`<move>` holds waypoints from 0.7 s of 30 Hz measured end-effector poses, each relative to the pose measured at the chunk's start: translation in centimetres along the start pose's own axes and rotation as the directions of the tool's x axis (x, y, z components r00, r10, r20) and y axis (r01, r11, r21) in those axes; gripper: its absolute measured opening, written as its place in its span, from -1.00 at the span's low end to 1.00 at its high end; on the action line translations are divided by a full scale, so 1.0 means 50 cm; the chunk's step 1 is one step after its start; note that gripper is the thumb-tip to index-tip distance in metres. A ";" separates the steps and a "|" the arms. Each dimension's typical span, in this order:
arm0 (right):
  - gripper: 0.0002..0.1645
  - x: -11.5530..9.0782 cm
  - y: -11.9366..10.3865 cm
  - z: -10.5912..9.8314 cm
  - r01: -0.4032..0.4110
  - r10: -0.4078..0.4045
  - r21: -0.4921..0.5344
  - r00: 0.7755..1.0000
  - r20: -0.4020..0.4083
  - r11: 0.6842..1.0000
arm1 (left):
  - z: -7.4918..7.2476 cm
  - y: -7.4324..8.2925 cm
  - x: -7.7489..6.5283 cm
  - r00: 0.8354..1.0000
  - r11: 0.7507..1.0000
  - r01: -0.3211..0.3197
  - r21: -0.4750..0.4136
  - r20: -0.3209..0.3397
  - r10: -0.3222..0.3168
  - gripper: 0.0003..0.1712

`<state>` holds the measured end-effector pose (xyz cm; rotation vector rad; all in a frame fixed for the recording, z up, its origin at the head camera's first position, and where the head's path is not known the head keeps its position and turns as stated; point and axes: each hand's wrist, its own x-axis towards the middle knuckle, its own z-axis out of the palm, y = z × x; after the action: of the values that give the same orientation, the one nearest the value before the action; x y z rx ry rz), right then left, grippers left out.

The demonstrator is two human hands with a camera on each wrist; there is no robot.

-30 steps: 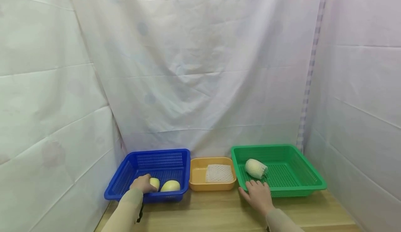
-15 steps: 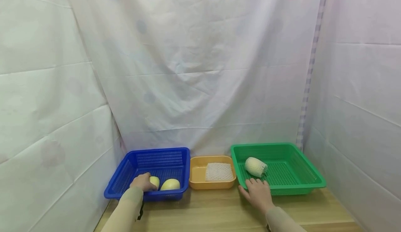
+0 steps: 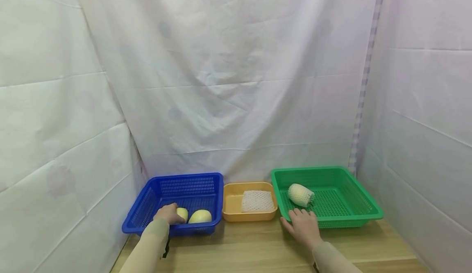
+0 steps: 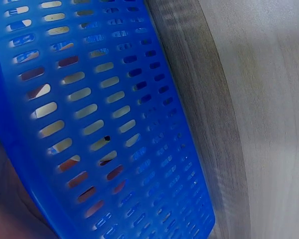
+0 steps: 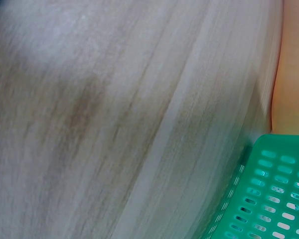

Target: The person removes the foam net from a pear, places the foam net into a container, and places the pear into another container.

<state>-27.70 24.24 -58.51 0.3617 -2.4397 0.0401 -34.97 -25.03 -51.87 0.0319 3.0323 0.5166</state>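
My left hand (image 3: 167, 214) reaches over the front rim of the blue basket (image 3: 206, 178) and grips a pale yellow-green round fruit (image 3: 182, 213), partly covered by the hand. Just to its right lies a second fruit of the same kind (image 3: 200, 216). In the left wrist view, pale fruit and bits of fingers show through the slots of the blue basket wall (image 4: 89, 109). My right hand (image 3: 304, 226) rests on the front left rim of the green basket (image 3: 354, 217), fingers over the edge. Inside that basket, near these fingers, a fruit in a white foam net (image 3: 300, 195) lies on its side.
Between the baskets stands a small orange tray (image 3: 232, 217), with white foam netting (image 3: 257, 201) lying flat in it. All three stand on a wooden table (image 3: 236, 248). White cloth (image 3: 228, 101) hangs behind and at both sides.
The head view has tilted down slightly and everything sits a little higher in the picture. Both hands keep their places at the baskets.
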 end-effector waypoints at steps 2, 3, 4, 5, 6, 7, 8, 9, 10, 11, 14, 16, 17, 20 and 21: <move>-0.54 0.000 0.000 -0.001 0.001 -0.001 0.000 1.000 0.001 1.000 | 0.001 0.000 -0.001 1.000 1.000 0.002 -0.003 0.005 -0.002 -0.24; -0.54 0.000 0.000 -0.001 0.001 -0.001 -0.002 1.000 0.001 1.000 | 0.001 0.001 -0.001 1.000 1.000 0.001 -0.005 0.006 -0.001 -0.24; -0.55 0.001 0.000 -0.002 0.001 -0.001 -0.001 1.000 0.002 1.000 | 0.001 0.001 -0.001 1.000 1.000 0.001 -0.006 0.007 0.000 -0.24; -0.56 0.001 -0.001 -0.003 0.001 -0.001 -0.002 1.000 0.003 1.000 | 0.002 0.001 -0.001 1.000 1.000 -0.001 -0.009 0.008 0.001 -0.24; -0.56 0.002 -0.001 -0.004 0.000 0.000 -0.001 1.000 0.002 1.000 | 0.002 0.001 -0.001 1.000 1.000 -0.001 -0.012 0.008 0.001 -0.24; -0.57 0.003 -0.001 -0.004 -0.002 0.002 0.001 1.000 0.003 1.000 | 0.003 0.001 0.000 1.000 1.000 -0.001 -0.014 0.009 0.001 -0.23; -0.58 0.003 -0.001 -0.005 -0.002 0.002 0.003 1.000 0.003 1.000 | 0.003 0.002 0.000 1.000 1.000 0.001 -0.017 0.010 0.000 -0.23; -0.58 0.004 -0.001 -0.005 -0.003 0.003 0.004 1.000 0.002 1.000 | 0.003 0.003 0.001 1.000 1.000 0.000 -0.019 0.011 0.001 -0.22; -0.59 0.005 -0.001 -0.005 -0.003 0.003 0.006 1.000 0.003 1.000 | 0.003 0.003 0.001 1.000 1.000 0.003 -0.022 0.013 -0.003 -0.22; -0.59 0.005 -0.002 -0.005 -0.004 0.004 0.005 1.000 0.004 1.000 | 0.003 0.003 0.001 1.000 1.000 0.005 -0.024 0.015 -0.005 -0.22; -0.58 0.005 -0.002 -0.006 -0.007 0.007 0.002 1.000 0.008 1.000 | 0.002 0.005 0.001 1.000 1.000 0.010 -0.025 0.019 -0.010 -0.22; -0.58 0.005 -0.002 -0.006 -0.009 0.009 -0.001 1.000 0.012 1.000 | 0.001 0.007 0.000 1.000 1.000 0.013 -0.024 0.024 -0.012 -0.22; -0.58 0.004 -0.002 -0.006 -0.009 0.009 0.000 1.000 0.012 1.000 | 0.000 0.008 0.000 1.000 1.000 0.010 -0.023 0.026 -0.010 -0.23; -0.58 0.004 -0.002 -0.006 -0.008 0.008 0.003 1.000 0.011 1.000 | -0.003 0.010 -0.001 0.999 1.000 0.009 -0.024 0.036 -0.008 -0.24; -0.58 0.004 -0.001 -0.006 -0.007 0.007 0.003 1.000 0.010 1.000 | -0.004 0.012 -0.001 0.999 1.000 0.008 -0.023 0.039 -0.008 -0.24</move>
<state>-27.65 24.16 -58.15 0.3560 -2.4511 0.0451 -34.90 -24.55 -51.48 0.0283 2.9864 0.5445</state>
